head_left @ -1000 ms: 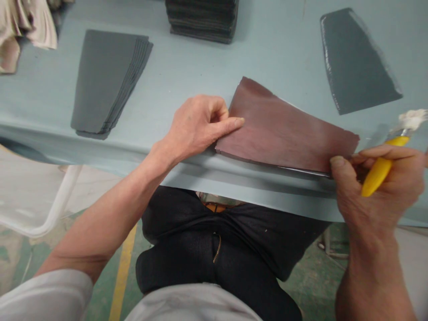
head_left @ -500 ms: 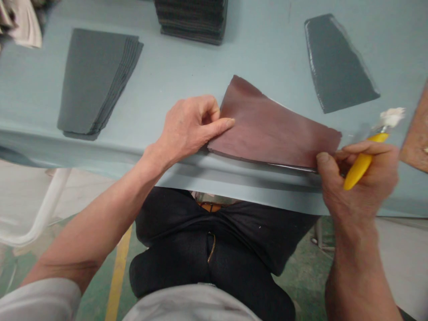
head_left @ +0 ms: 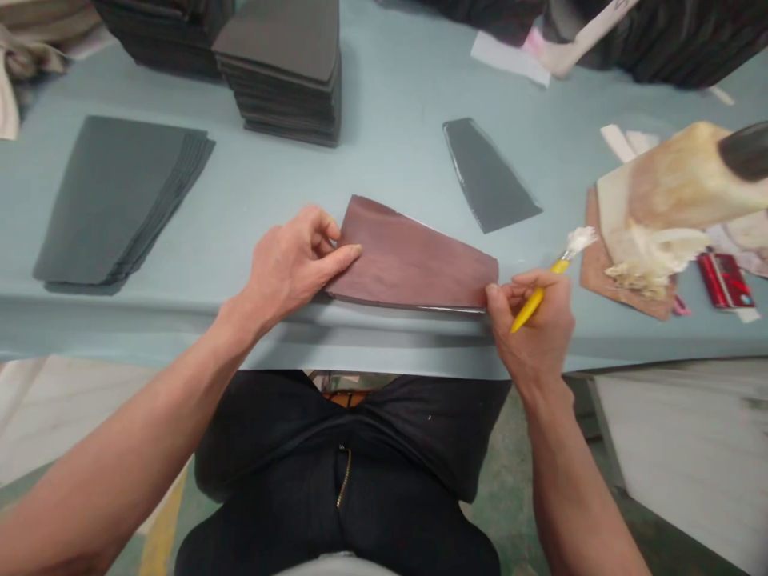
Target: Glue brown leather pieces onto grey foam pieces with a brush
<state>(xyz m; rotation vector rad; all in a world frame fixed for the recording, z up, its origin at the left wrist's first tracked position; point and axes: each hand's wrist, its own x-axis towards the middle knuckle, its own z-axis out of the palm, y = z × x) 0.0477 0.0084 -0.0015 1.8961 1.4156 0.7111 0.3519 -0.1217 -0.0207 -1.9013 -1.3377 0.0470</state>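
A dark brown leather piece (head_left: 414,258) lies at the near edge of the pale blue table (head_left: 384,168), with a thin lighter layer showing under its front edge. My left hand (head_left: 291,264) pinches its left corner between thumb and fingers. My right hand (head_left: 531,320) grips a yellow-handled brush (head_left: 543,288) with white bristles and also pinches the piece's right corner with thumb and forefinger.
A fanned stack of grey pieces (head_left: 117,200) lies at the left. Tall dark stacks (head_left: 285,68) stand behind. A single glossy grey piece (head_left: 486,176) lies beyond the leather. At the right sit a glue-smeared container (head_left: 666,200) on a brown board and a red packet (head_left: 726,280).
The camera has pulled back and tilted up, showing more of the table and the container at the right. Both hands keep their hold on the leather piece's corners.
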